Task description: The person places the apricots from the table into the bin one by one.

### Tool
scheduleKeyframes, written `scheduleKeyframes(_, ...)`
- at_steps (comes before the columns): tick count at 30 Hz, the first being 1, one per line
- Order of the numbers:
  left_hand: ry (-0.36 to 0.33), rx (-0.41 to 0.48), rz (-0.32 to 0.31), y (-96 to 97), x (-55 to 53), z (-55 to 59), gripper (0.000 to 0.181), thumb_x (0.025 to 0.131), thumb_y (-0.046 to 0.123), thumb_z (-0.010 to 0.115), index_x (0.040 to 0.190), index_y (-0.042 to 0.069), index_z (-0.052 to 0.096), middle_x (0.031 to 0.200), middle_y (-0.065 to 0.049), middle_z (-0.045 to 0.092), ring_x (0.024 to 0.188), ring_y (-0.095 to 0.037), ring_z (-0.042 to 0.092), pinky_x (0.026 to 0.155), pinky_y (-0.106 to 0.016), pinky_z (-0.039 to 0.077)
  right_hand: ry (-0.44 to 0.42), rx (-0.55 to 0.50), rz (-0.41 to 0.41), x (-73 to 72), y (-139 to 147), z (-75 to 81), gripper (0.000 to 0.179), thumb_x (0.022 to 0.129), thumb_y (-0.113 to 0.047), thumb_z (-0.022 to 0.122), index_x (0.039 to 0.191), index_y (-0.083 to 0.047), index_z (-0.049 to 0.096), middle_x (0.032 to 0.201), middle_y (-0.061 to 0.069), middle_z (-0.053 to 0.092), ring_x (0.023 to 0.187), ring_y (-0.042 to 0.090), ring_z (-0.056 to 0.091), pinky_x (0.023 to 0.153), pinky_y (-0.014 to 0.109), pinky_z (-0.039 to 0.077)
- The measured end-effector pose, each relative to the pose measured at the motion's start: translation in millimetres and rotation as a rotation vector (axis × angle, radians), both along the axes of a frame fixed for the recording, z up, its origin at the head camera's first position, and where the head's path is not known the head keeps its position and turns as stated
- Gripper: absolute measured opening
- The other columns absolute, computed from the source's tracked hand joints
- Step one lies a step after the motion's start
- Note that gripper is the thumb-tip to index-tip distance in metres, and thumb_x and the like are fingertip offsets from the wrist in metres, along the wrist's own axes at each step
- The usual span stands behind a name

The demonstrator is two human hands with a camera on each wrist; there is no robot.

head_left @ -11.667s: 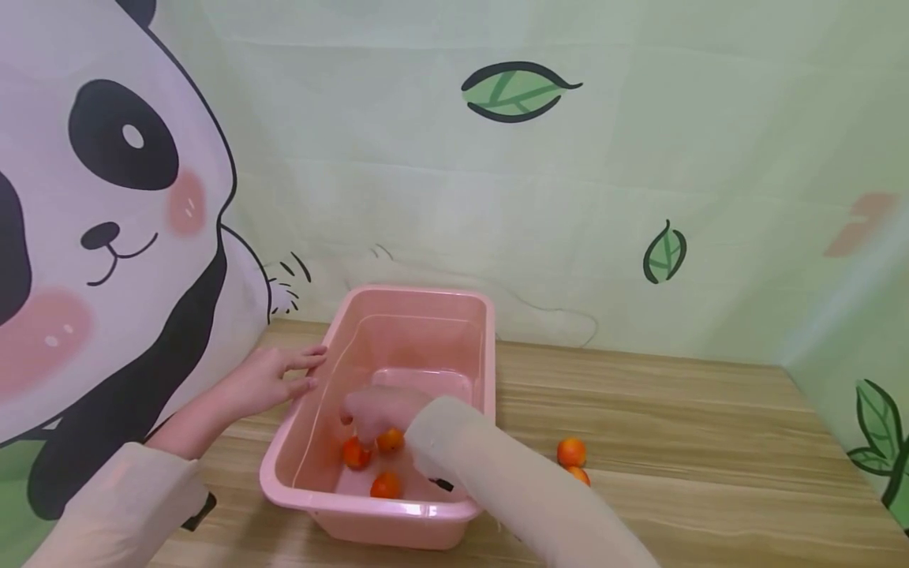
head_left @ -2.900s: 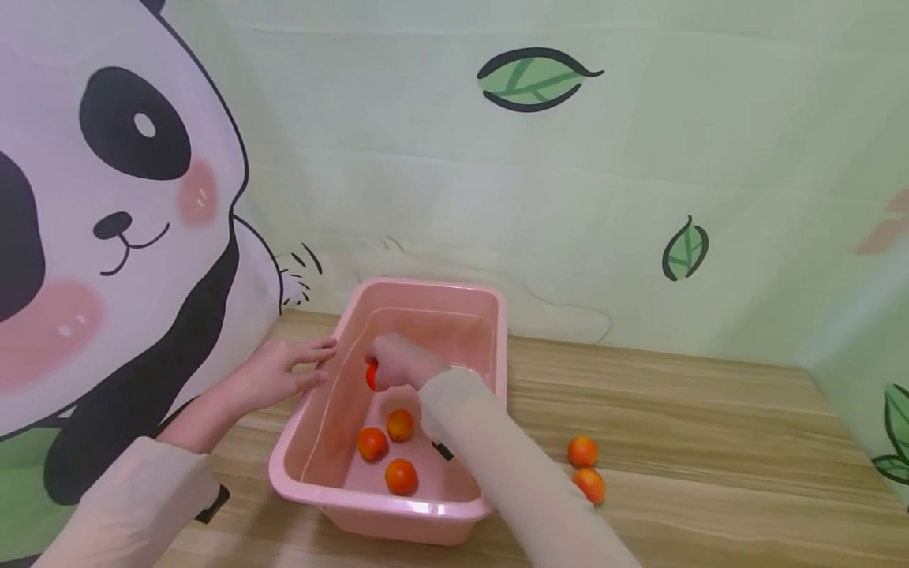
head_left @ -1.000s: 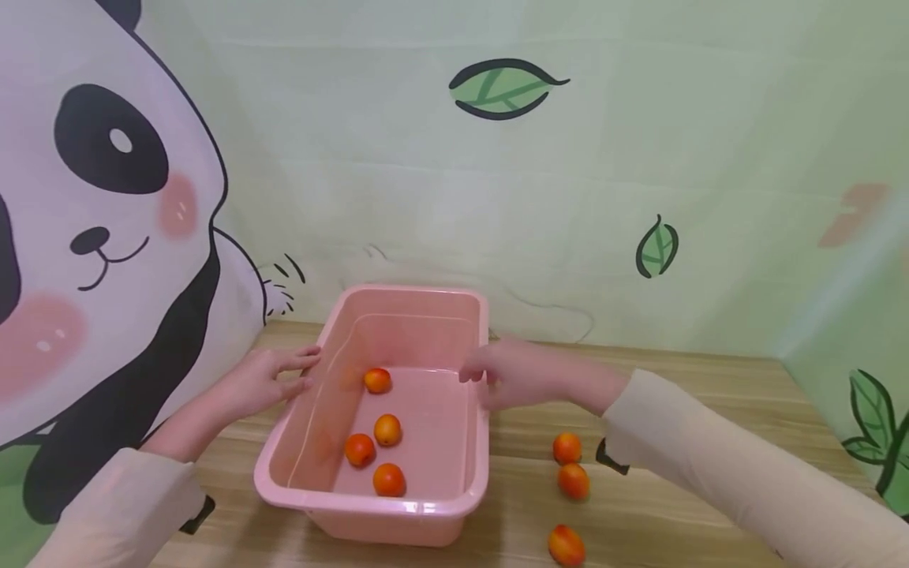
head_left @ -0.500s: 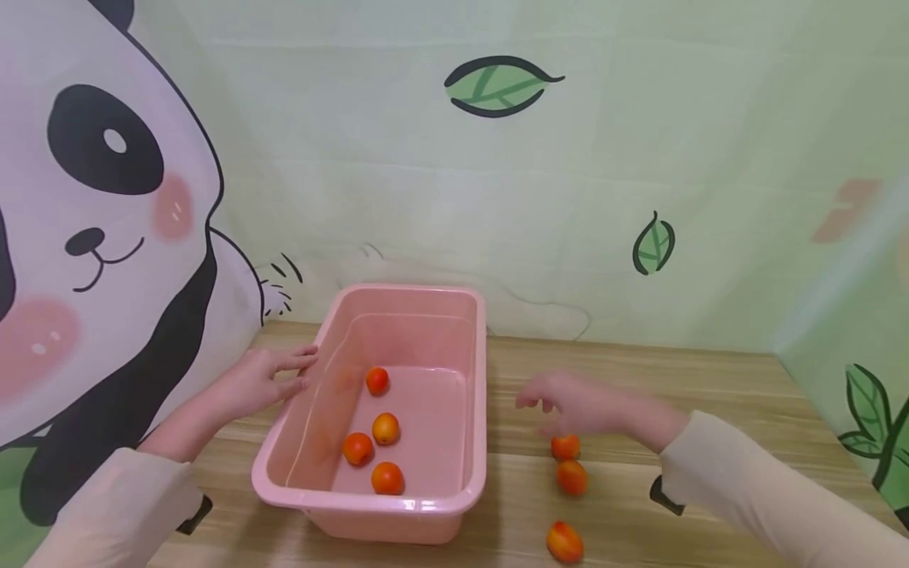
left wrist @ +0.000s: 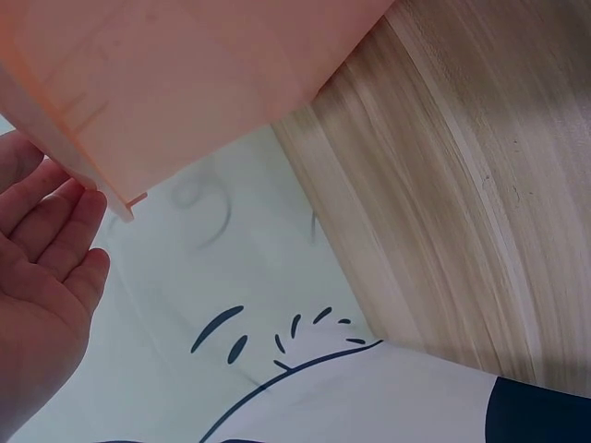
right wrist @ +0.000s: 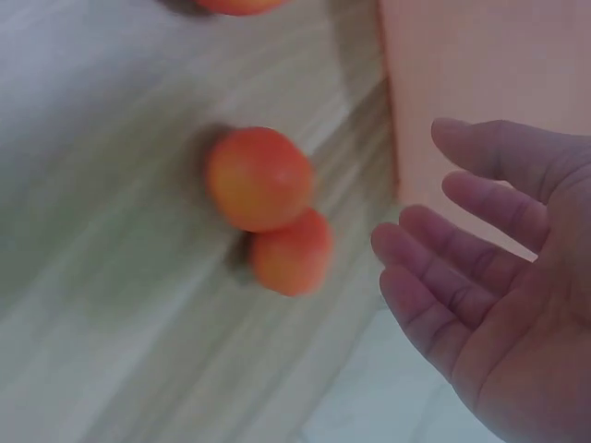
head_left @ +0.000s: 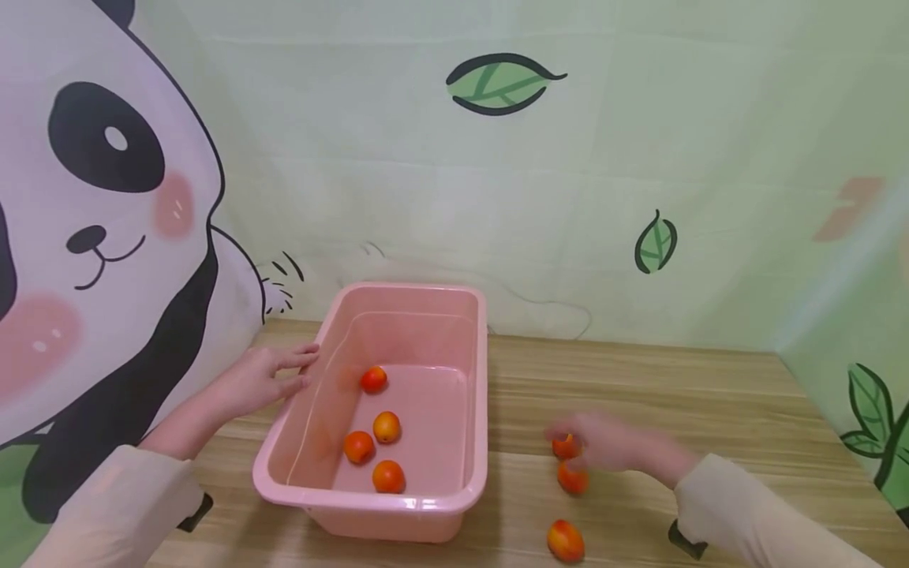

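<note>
The fingers of my left hand [head_left: 259,384] touch the left rim of a pink plastic tub [head_left: 477,442]. The left wrist view shows that hand [left wrist: 42,277] with its fingertips against the rim [left wrist: 102,189]. My right hand [head_left: 609,442], blurred, hovers over two small orange-red fruits, a far one [head_left: 564,447] and a nearer one [head_left: 572,478], partly covering them. In the right wrist view the hand [right wrist: 499,277] has spread, slightly bent fingers, apart from both the larger-looking fruit [right wrist: 261,179] and the one touching it [right wrist: 294,254].
Inside the tub lie several similar fruits, one at the back [head_left: 373,379] and others nearer, such as the front one [head_left: 388,476]. Another fruit [head_left: 566,541] lies at the front of the wooden table [head_left: 675,394]. A printed cloth [head_left: 398,158] hangs behind.
My right hand has let go of a fruit at the tub's back and moved out rightward and down over the two table fruits. That released fruit has rolled slightly. My left hand stays put.
</note>
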State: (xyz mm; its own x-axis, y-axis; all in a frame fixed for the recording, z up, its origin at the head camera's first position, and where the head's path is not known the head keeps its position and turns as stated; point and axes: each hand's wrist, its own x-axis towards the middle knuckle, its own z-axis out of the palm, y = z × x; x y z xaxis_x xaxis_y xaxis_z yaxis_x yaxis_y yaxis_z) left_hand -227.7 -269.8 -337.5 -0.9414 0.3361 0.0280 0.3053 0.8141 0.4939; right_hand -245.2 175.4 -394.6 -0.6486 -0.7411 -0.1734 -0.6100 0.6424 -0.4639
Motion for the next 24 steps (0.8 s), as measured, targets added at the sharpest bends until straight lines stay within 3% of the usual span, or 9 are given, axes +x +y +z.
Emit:
scheduleKeyframes(2,0.017,-0.001,-0.007,-0.4,0.0,0.0,0.041,0.082,0.010,0.059,0.120,-0.003,0.051,0.129,-0.019,0.046,0.102,-0.034,0.055,0.042,-0.023,0.030,0.006,-0.005,0.001,0.9,2.8,-6.8,0.040,0.071,-0.006,0.068,0.108,0.006,0.058,0.102,0.015,0.063,0.086,0.025,0.058,0.074,0.035,0.048)
scheduleKeyframes(6,0.030,-0.012,-0.011,-0.3,0.0,0.5,0.041,0.082,0.010,0.060,0.119,-0.004,0.052,0.128,-0.020,0.047,0.076,-0.025,0.056,0.041,-0.022,0.029,0.048,-0.028,0.030,2.8,7.0,-17.0,0.037,0.068,-0.004,0.067,0.103,0.006,0.059,0.096,0.014,0.062,0.084,0.024,0.057,0.073,0.033,0.047)
scheduleKeyframes(8,0.028,-0.020,-0.008,-0.4,-0.2,0.1,0.041,0.082,0.010,0.060,0.120,-0.003,0.052,0.128,-0.019,0.047,0.070,-0.019,0.053,0.041,-0.022,0.029,0.070,-0.039,0.039,3.8,9.0,-22.3,0.034,0.066,-0.003,0.066,0.098,0.003,0.060,0.091,0.010,0.060,0.079,0.020,0.054,0.070,0.030,0.045)
scheduleKeyframes(11,0.007,-0.019,0.000,-0.6,-0.7,-0.6,0.042,0.082,0.011,0.060,0.121,-0.002,0.051,0.130,-0.019,0.045,0.073,-0.023,0.055,0.041,-0.022,0.030,0.125,-0.038,0.037,5.1,11.8,-31.5,0.031,0.063,-0.004,0.065,0.093,-0.003,0.061,0.086,0.004,0.056,0.073,0.013,0.048,0.065,0.025,0.041)
scheduleKeyframes(13,-0.006,-0.018,0.004,-1.0,-0.9,-1.1,0.042,0.083,0.012,0.059,0.122,-0.002,0.050,0.131,-0.018,0.045,0.088,-0.028,0.057,0.041,-0.022,0.031,0.138,-0.030,0.017,6.4,13.3,-37.4,0.031,0.062,-0.005,0.066,0.093,-0.005,0.061,0.087,0.002,0.054,0.073,0.011,0.045,0.065,0.025,0.039)
scheduleKeyframes(16,-0.026,-0.007,0.009,-1.3,-0.8,-1.3,0.043,0.083,0.013,0.059,0.123,-0.001,0.049,0.132,-0.018,0.043,0.093,-0.031,0.057,0.041,-0.022,0.031,0.152,-0.016,-0.014,8.7,13.9,-43.8,0.032,0.062,-0.008,0.068,0.094,-0.007,0.061,0.087,0.001,0.051,0.073,0.010,0.042,0.064,0.024,0.037)
scheduleKeyframes(18,-0.019,-0.003,0.009,-1.4,-0.6,-1.4,0.043,0.083,0.012,0.059,0.122,-0.001,0.050,0.132,-0.018,0.044,0.107,-0.035,0.052,0.041,-0.022,0.031,0.154,-0.010,-0.033,10.3,14.0,-46.4,0.032,0.063,-0.008,0.068,0.094,-0.007,0.061,0.087,0.000,0.049,0.072,0.010,0.042,0.062,0.024,0.036)
scheduleKeyframes(24,-0.011,0.006,0.013,-0.6,-0.3,-0.8,0.042,0.083,0.011,0.059,0.121,-0.002,0.050,0.131,-0.019,0.044,0.114,-0.039,0.046,0.042,-0.022,0.031,0.233,0.021,-0.041,14.5,12.4,-52.4,0.033,0.061,-0.008,0.069,0.094,-0.008,0.062,0.089,0.001,0.051,0.071,0.011,0.046,0.061,0.025,0.040)
